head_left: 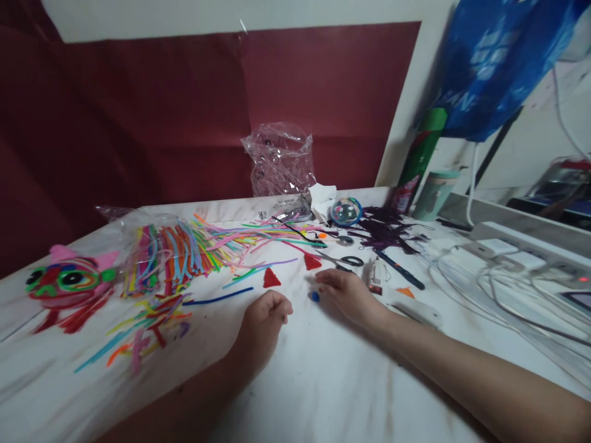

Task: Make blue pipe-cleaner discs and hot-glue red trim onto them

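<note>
My left hand [265,317] is raised over the white marbled table, its fingers curled toward the thumb; whatever they may hold does not show. My right hand [344,294] lies low over the table with fingers loosely extended. Right by its fingertips is a small blue piece [314,296]; I cannot tell whether they touch it. Just beyond the hands are two red fuzzy triangles, one on the left [271,278] and one on the right [312,261]. Scissors [339,261] lie behind my right hand. A dark blue pipe cleaner [219,296] lies left of my left hand.
Bundled colourful pipe cleaners [178,249] and a colourful fuzzy animal-like face [69,280] fill the left side. A clear plastic bag [281,160] stands at the back. On the right are a dark blue cutter-like tool [401,269], purple strands [385,227], a green cup [434,195] and white cables [489,295].
</note>
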Available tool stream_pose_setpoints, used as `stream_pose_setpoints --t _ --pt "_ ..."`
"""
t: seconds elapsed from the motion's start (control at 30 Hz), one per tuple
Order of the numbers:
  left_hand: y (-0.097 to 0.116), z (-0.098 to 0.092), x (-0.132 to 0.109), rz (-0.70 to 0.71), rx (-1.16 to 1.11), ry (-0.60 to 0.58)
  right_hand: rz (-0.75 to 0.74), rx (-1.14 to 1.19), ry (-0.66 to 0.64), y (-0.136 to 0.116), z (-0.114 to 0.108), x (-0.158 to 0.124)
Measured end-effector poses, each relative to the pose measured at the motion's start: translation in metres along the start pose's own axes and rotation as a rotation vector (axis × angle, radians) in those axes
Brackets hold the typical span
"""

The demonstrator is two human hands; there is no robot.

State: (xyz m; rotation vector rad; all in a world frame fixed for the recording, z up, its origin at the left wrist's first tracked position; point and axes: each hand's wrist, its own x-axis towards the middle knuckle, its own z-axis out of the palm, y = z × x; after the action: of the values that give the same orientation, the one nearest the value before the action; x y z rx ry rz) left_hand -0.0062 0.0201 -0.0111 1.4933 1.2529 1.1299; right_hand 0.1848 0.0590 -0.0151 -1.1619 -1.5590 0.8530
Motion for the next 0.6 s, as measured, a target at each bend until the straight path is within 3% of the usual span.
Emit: stream_pose_setpoints --t 0.13,0.23,0.33,0.47,0.6 --pt "0.000 0.003 -0.005 -0.028 -0.018 0.026 -0.111 0.024 0.173 -0.030 -0.018 -0.006" --pt "0.001 0.001 -0.009 0.079 -0.024 0.036 -0.305 0.071 0.356 -0.051 -0.031 -0.015" --pt "0.003 -0.005 -0.007 0.179 0.017 0.039 -0.458 0.170 0.437 -0.056 -0.038 -0.015" --pt "0.009 -0.019 0.009 0.233 0.068 0.228 -0.382 0.294 0.445 -0.049 -0.041 -0.004" --pt "0.013 -0.035 0.029 0.187 -0.071 0.374 -0.295 0.377 0.360 -0.043 -0.042 0.005"
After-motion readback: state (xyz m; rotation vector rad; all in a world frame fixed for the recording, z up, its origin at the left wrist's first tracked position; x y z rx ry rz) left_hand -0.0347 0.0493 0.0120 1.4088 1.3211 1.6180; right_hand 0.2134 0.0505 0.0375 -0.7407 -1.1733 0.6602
